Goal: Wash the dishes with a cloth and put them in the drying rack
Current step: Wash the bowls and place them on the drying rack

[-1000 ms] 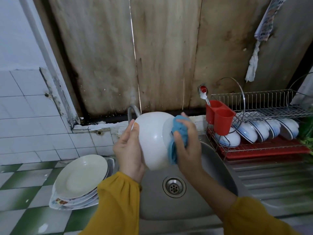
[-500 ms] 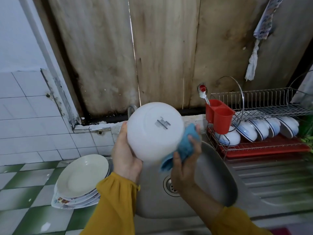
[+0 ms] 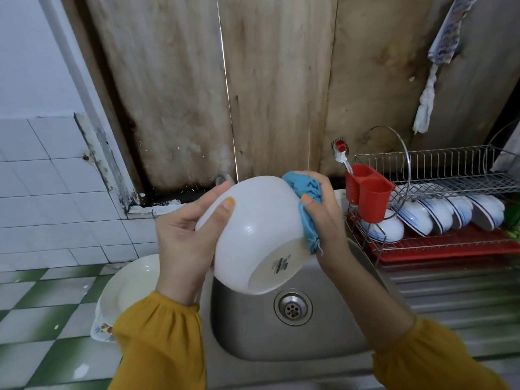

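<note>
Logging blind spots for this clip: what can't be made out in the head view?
Inside of the white bowl: turned away, only outside and base show.
Mark on its base: too blurred to read.
Plate stack: partly behind the left hand and sleeve, count unclear.
Tap: mostly behind the bowl.
Green thing: cut off by right edge.

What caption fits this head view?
Over the sink, the left hand holds a white bowl while the right hand presses a blue cloth against it.

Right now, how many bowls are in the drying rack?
5, all on the lower tier of the drying rack. One bowl sits partly behind the red utensil holder; four more lean in an overlapping row to its right. Another may be hidden between them.
</note>
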Demonstrator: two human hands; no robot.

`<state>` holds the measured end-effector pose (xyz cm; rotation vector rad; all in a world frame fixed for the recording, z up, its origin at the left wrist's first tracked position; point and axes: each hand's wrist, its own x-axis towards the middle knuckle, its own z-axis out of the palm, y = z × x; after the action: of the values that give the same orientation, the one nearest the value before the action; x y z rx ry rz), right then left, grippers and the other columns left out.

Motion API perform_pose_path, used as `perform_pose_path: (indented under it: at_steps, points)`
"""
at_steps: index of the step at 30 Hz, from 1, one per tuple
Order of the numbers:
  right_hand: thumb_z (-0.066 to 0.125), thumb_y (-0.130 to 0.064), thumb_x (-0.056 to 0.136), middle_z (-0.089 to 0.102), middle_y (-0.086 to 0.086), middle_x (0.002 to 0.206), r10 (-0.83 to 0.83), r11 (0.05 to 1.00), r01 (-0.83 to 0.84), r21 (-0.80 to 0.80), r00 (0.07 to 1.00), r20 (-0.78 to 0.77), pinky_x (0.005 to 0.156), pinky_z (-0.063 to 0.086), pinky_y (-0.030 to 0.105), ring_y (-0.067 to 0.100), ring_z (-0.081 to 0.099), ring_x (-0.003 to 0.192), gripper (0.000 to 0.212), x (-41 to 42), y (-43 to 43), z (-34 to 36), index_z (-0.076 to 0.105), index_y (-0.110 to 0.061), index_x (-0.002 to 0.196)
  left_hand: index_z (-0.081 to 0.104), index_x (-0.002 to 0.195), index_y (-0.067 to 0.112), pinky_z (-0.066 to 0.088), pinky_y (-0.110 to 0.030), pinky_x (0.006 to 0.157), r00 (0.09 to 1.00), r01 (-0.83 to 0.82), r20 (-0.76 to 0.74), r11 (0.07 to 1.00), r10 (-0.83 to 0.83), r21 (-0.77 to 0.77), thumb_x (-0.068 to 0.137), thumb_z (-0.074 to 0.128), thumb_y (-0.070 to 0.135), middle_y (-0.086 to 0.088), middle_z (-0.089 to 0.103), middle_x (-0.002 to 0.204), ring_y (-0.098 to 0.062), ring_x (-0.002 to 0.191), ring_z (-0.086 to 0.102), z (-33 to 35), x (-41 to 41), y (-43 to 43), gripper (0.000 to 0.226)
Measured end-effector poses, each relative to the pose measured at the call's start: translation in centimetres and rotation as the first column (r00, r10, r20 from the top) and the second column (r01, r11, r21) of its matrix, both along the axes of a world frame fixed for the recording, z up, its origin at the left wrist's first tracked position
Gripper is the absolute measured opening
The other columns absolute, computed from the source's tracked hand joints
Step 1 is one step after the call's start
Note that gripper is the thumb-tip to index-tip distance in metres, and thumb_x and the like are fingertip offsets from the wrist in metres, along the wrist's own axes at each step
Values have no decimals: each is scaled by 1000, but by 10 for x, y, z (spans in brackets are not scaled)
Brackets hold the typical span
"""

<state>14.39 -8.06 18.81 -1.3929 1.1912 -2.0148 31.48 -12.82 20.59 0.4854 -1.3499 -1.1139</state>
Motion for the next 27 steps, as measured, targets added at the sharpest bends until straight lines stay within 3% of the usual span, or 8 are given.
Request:
perform_pose_path:
  at_steps: [5,7,11,13,17,19,23,27]
  points:
    - [51,-24,90,61,-6,86,-60,964,12,266,983,171,55,50,18,-3,62,62,8,1,-3,10,55,-31,93,76,93,36,57,-21,73,1000,-18,22,1000,18,23,71,70,24,16,74,92,-3,86,69,-8,-5,3,26]
    - [50,-34,84,60,-6,98,-168,959,200,200,972,-167,71,48,19,3,61,84,17,6,2,10,55,-34,100,74,92,33,56,-19,74,995,-27,92,1000,27,-7,73,72,19,23,72,86,1,82,67,-8,-10,5,23]
    - [46,-36,87,54,1,124,-414,893,406,-194,571,-709,98,38,27,17,48,120,40,23,10,10,57,-19,121,72,94,28,55,-16,74,986,-65,148,996,73,-60,78,73,5,27,70,84,3,80,68,-8,-17,8,28]
    - [48,-34,87,56,0,121,-371,921,357,-156,680,-633,96,40,25,14,51,116,36,21,6,6,57,-20,119,73,92,28,55,-16,75,989,-93,111,994,99,-53,76,74,9,27,70,83,3,80,68,-9,-16,10,26]
    - [51,-33,83,62,-2,95,-114,957,96,274,992,51,77,47,30,17,60,92,17,-3,-4,9,59,-30,98,73,92,28,54,-14,72,993,-109,46,993,111,-39,72,73,20,26,71,81,3,79,68,-11,-11,11,21]
    - [47,-37,85,61,-1,101,-200,918,226,325,973,-111,80,46,32,19,59,96,21,0,-4,8,58,-31,102,72,88,32,52,-12,72,989,-111,94,992,117,-66,76,75,13,29,69,78,7,78,66,-11,-14,13,23]
    - [44,-36,88,55,4,121,-443,871,469,-148,618,-649,93,42,29,20,52,113,41,29,6,5,57,-17,121,72,88,35,53,-13,73,984,-123,117,988,134,-99,75,78,7,28,70,78,7,77,67,-14,-20,14,32]
    - [50,-36,83,59,-5,111,-281,953,302,-8,878,-388,82,45,15,1,57,99,29,18,2,7,56,-27,110,75,89,34,54,-14,70,990,-140,-25,989,139,-53,68,76,19,24,71,77,4,74,67,-15,-11,9,25]
